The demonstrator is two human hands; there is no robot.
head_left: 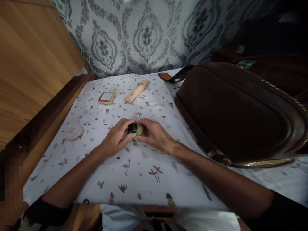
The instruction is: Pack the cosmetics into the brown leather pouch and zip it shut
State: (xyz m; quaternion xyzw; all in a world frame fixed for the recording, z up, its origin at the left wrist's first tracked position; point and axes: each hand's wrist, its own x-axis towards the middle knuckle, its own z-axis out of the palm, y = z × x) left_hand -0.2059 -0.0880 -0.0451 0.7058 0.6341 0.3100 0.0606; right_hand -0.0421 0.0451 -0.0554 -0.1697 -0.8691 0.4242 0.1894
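A small round jar [139, 129], green with a dark end, lies between my two hands just above the printed white cloth [141, 179]. My left hand [118, 136] has its fingers and thumb wrapped round the dark end. From the other side, my right hand [156, 135] grips the lighter green end. The fingertips of both hands nearly meet around the jar, and part of it is hidden by them.
A peach tube [136, 91] and a small square box [106, 98] lie beyond my hands. At the left is a round pink container [74, 132]. A large dark brown bag [235, 112] fills the right side. Wooden furniture [36, 57] borders the left, patterned wallpaper the back.
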